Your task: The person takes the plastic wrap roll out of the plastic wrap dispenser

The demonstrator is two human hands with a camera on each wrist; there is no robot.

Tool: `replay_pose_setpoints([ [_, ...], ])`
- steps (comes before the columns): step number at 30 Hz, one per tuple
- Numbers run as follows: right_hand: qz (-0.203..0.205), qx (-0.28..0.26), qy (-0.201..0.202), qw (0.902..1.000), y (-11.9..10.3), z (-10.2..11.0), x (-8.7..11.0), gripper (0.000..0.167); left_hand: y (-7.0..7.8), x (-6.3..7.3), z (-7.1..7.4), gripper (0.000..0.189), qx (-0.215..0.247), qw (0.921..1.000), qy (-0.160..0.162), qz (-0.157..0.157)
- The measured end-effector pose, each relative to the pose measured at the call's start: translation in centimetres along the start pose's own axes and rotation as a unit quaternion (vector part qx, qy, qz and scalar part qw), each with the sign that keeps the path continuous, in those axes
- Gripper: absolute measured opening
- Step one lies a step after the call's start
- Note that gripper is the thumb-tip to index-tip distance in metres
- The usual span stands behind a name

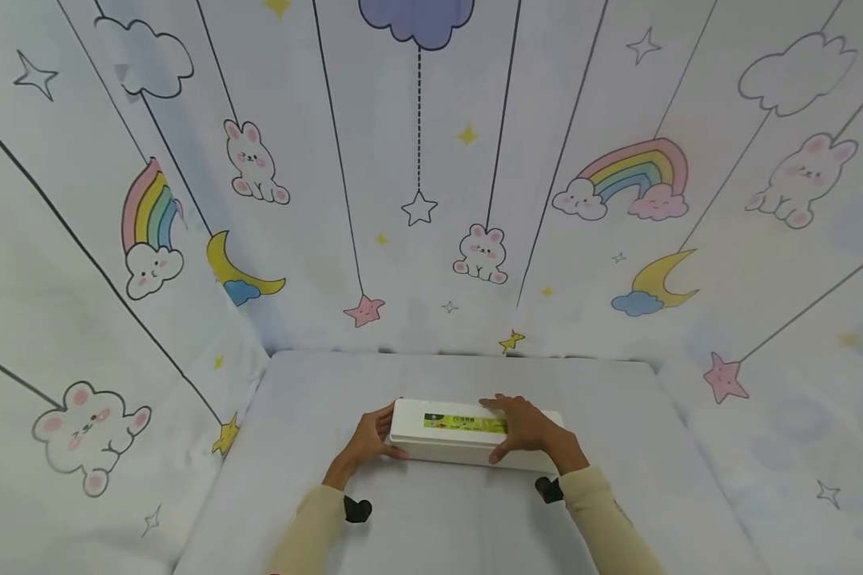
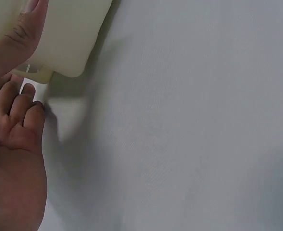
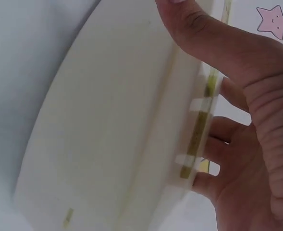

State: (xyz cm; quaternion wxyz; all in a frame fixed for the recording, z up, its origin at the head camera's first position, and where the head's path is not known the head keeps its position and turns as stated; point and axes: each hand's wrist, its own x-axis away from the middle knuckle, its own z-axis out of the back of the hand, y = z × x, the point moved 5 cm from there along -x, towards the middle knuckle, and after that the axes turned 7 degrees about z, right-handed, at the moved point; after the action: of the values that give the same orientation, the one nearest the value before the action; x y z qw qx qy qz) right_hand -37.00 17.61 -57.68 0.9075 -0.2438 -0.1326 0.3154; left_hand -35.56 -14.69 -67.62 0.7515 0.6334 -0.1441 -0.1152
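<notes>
A long white lidded plastic box (image 1: 431,451) with a yellow-green label (image 1: 463,423) on its lid lies crosswise on the white table. At its left end, my left hand (image 1: 370,435) grips it, the thumb along the front wall and the fingers round the end; the left wrist view shows these fingers curled by the box's corner (image 2: 74,53). My right hand (image 1: 528,427) spans the lid toward the right end and covers part of the label. Its thumb presses the front wall (image 3: 103,106), while the fingertips reach the lid's far side, as the right wrist view shows.
The white-covered table (image 1: 431,527) meets a cloth backdrop (image 1: 417,263) printed with rabbits, stars, clouds and rainbows behind and at both sides. Small black pieces (image 1: 358,509) sit at both wrists by the cream sleeves.
</notes>
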Motion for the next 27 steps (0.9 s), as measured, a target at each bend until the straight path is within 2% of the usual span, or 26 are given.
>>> replay_pose_setpoints([
  [3, 0.020, 0.005, 0.010, 0.9997, -0.1, -0.2, 0.2, 0.110, -0.6, 0.1, -0.3, 0.113, 0.037, 0.9990, 0.020, 0.018],
  [7, 0.040, 0.016, 0.023, 0.9988, 0.0, -0.3, 0.4, 0.108, -1.1, 0.1, -0.7, 0.110, 0.048, 0.9972, 0.041, 0.040],
  [11, 0.034, 0.012, 0.032, 0.9989, 0.4, -0.8, 0.4, 0.102, -1.8, 0.4, -1.1, 0.108, 0.052, 0.9956, 0.055, 0.055],
  [16, 0.019, -0.015, 0.040, 0.9989, 0.9, -1.4, -0.1, 0.097, -2.1, 0.9, -1.1, 0.108, 0.052, 0.9942, 0.067, 0.067],
  [20, 0.007, -0.037, 0.043, 0.9984, 1.2, -1.4, -0.4, 0.097, -1.9, 0.9, -0.9, 0.108, 0.052, 0.9939, 0.072, 0.066],
  [27, -0.014, -0.056, 0.060, 0.9966, 1.9, -1.3, 0.2, 0.096, -1.8, 0.5, -1.3, 0.108, 0.038, 0.9961, 0.062, 0.051],
])
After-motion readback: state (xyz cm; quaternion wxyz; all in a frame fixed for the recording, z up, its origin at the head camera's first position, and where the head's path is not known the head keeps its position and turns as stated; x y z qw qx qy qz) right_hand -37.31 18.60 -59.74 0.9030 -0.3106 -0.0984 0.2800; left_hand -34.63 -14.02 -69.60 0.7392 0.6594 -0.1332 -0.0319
